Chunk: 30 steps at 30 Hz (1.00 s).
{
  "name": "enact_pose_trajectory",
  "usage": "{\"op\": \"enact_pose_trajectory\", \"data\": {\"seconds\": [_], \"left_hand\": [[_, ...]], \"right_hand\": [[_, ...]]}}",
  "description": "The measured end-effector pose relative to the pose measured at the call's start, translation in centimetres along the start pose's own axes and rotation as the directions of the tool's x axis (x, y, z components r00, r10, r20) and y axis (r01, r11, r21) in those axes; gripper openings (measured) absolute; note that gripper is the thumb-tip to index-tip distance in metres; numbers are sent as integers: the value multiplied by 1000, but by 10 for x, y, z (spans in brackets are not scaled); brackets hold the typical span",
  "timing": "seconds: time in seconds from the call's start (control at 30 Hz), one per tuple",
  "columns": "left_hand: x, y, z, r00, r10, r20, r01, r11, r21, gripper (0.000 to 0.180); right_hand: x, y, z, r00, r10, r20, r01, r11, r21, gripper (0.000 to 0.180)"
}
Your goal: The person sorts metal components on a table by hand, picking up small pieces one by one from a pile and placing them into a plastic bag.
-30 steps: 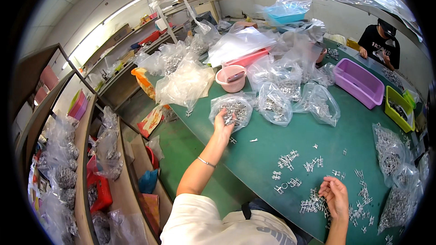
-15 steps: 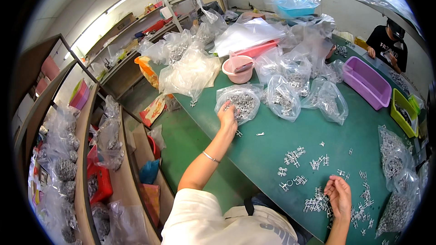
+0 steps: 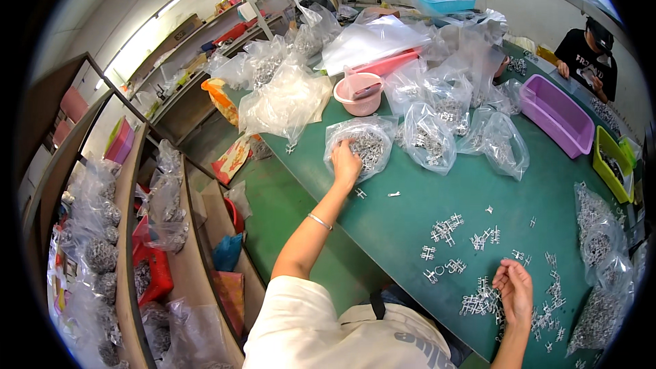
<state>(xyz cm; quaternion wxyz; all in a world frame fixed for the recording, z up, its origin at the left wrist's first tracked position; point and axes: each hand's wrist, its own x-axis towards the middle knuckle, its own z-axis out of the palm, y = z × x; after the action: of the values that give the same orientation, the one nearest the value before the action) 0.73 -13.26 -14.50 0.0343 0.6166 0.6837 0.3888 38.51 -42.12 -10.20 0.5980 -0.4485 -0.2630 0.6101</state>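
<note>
My left hand (image 3: 347, 162) reaches into an open clear plastic bag (image 3: 384, 164) heaped with small silver metal parts (image 3: 371, 148). Its fingers are bent together at the near left of the heap, and what they pinch is hidden. Over the near right of the green table, my right hand (image 3: 515, 292) hovers palm inward, with loosely curled fingers and nothing visible in them. Beside it lies a pile of cross-barred metal pieces (image 3: 481, 299). Smaller groups of the same pieces (image 3: 445, 229) lie farther off, and a single small piece (image 3: 394, 195) rests nearer the bag.
More filled clear bags (image 3: 429, 140) stand along the table's middle, behind them a pink bowl (image 3: 360, 101). A purple bin (image 3: 559, 119) and a green bin (image 3: 613, 164) are at the right. Across the table sits another person (image 3: 586, 58). Shelves (image 3: 123, 232) with bagged parts line the left.
My left hand has turned and its fingers have moved deeper over the heap in the bag. The right hand stays near the pile, its fingers a little more curled.
</note>
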Motion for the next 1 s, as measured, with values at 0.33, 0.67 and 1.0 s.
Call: {"op": "enact_pose_trajectory", "data": {"seconds": [0.33,0.67,1.0], "left_hand": [[16,22,-11,987,35,154,-68,974,217,35],[19,11,-8,966,252,47,-250,967,-53,41],[0,6,-21,989,105,106,-7,744,-669,43]], "right_hand": [[0,0,1,1000,12,-14,-12,1000,-4,18],[1,1,1,1000,12,-20,-13,1000,-4,18],[1,1,3,1000,20,-11,-20,1000,0,17]]}}
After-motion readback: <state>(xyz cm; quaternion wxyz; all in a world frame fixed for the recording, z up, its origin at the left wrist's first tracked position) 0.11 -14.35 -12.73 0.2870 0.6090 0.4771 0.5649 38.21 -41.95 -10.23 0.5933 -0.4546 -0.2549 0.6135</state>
